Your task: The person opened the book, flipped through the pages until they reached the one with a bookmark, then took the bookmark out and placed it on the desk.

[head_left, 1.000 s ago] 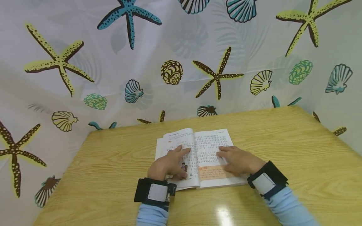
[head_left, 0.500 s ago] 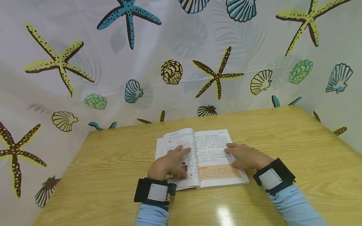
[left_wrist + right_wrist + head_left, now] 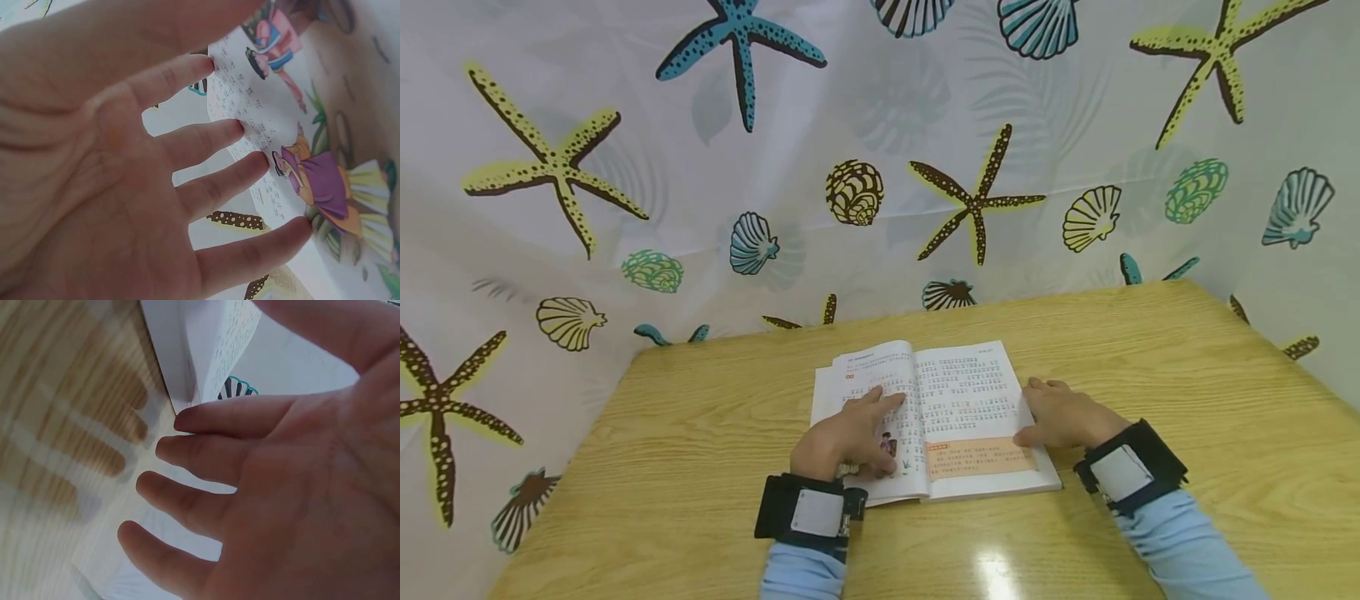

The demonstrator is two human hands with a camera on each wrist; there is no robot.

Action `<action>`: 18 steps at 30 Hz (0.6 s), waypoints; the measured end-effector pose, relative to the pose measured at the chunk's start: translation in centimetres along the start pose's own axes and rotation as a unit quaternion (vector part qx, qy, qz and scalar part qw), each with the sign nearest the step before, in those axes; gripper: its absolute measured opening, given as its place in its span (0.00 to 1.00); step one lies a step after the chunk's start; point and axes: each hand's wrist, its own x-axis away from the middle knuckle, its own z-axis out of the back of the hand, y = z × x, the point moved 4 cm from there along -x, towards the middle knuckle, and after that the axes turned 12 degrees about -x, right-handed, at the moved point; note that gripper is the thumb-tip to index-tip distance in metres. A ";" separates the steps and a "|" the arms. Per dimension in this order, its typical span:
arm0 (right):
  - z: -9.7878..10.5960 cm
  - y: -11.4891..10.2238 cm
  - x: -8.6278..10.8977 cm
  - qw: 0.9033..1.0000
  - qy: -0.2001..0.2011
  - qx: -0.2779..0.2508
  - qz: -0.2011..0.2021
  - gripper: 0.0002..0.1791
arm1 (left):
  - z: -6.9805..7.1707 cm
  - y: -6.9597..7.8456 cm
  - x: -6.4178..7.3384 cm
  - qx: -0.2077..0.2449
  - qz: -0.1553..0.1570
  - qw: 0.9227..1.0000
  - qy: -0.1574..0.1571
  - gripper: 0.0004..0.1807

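An open book (image 3: 958, 387) with printed text lies on the table, its right page carrying an orange text block near the bottom. My left hand (image 3: 846, 433) rests on the left page with its fingers spread. In the left wrist view, fingertips touch the page beside a colour drawing of robed figures (image 3: 322, 181). At the book's right edge is my right hand (image 3: 1067, 417), thumb over the page margin and the other fingers just outside the edge. In the right wrist view those fingers (image 3: 231, 419) reach out loosely extended, the index fingertip right at the book's side.
The wooden table (image 3: 700, 433) extends around the book on every side. Behind it hangs a pale cloth (image 3: 880, 100) printed with starfish and shells. Both wrists wear black straps (image 3: 1131, 467) over light blue sleeves (image 3: 1187, 542).
My right hand has slid right, from the middle of the right page to its outer edge, uncovering the text there. The left hand and the book stay in place.
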 end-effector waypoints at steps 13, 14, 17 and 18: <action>1.0 -2.0 0.6 0.979 0.156 0.039 0.129 0.15 | -0.2 -0.1 -0.3 -0.004 0.001 1.000 -0.001 0.51; 1.2 -2.1 0.6 0.975 0.169 0.023 0.142 0.11 | -0.2 -0.1 -0.3 -0.005 0.000 1.000 0.000 0.51; 1.5 -2.1 0.7 0.971 0.179 0.001 0.160 0.06 | -0.2 -0.1 -0.4 -0.006 0.000 1.000 0.001 0.51; 1.5 -2.1 0.7 0.970 0.179 0.000 0.162 0.06 | -0.2 -0.1 -0.4 -0.006 0.000 1.000 0.001 0.51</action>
